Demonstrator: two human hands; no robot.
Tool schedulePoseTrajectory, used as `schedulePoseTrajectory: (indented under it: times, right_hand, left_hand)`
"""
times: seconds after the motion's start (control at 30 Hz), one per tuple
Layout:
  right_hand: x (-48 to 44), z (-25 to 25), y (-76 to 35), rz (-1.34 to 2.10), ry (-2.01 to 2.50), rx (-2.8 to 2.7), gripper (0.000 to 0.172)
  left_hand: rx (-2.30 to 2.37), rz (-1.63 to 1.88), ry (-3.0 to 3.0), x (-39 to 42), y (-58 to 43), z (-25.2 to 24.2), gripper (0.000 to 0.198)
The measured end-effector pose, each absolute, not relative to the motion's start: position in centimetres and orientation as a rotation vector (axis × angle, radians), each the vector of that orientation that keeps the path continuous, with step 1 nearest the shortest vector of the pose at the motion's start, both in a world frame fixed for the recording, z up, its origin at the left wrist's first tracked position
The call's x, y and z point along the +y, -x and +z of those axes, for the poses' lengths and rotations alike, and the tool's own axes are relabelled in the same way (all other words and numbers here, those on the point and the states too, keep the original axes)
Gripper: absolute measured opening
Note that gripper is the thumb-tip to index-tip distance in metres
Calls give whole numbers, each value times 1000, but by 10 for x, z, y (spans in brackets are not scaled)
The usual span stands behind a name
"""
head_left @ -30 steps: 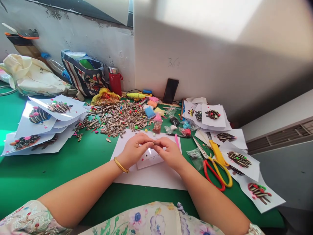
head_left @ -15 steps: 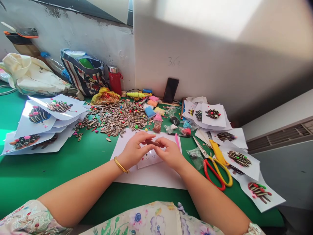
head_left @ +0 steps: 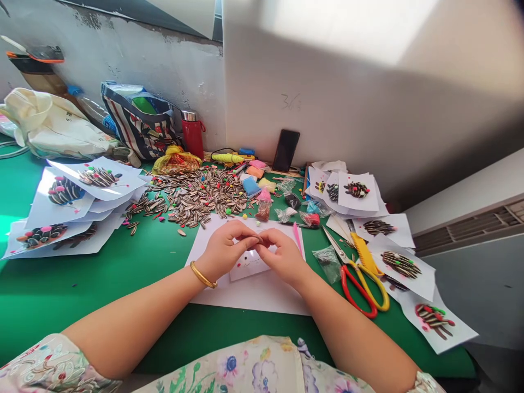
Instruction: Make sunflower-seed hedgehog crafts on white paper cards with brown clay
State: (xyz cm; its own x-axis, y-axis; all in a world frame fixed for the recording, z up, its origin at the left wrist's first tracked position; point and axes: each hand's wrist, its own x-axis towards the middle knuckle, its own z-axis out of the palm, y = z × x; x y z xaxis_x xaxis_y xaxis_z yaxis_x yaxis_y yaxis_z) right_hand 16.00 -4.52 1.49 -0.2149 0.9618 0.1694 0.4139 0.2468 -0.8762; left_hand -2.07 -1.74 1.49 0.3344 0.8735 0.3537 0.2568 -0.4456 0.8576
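Note:
Pinched between the fingertips of both hands is a small piece of brown modelling clay (head_left: pixel 259 239), mostly covered by the fingers. My left hand (head_left: pixel 227 248) grips it from the left, with a gold bangle on the wrist. From the right, my right hand (head_left: pixel 284 256) closes on the same clay. Under the hands lies a small white card (head_left: pixel 241 273) with drawn lines and a few red dots. That card rests on a larger white sheet (head_left: pixel 254 300).
Striped sunflower seeds (head_left: pixel 204 196) are heaped behind the sheet, beside clay packets (head_left: pixel 250 186). Scissors (head_left: pixel 360 281) and a yellow cutter (head_left: pixel 364 254) lie at right. Seed-decorated cards are stacked left (head_left: pixel 102 194) and right (head_left: pixel 360 204). A phone (head_left: pixel 286 150) leans on the wall.
The brown clay showed as a longer strip between the hands; now less of it is visible, as the fingers have closed more over it. The arms have barely moved.

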Motion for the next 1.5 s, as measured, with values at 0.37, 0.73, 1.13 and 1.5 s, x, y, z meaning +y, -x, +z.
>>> schedulePoseTrajectory:
  times: [0.37,0.73,1.13,1.5]
  right_hand:
    - [-44,15,-159,1018,1286,-1682,9]
    - [-45,16,-159,817,1284,-1861,8]
    - [-46,13,-157,938,1284,-1639,9]
    - [-46,14,-157,982,1328,-1675,10]
  left_hand:
    - [1010,1115,-1848,-18,20,11,8]
    - [905,1176,-1986,-16,22,12,8]
    - [1007,1084,-1867,-14,21,11,12]
    - [1010,1088,-1903,-14,22,12,11]
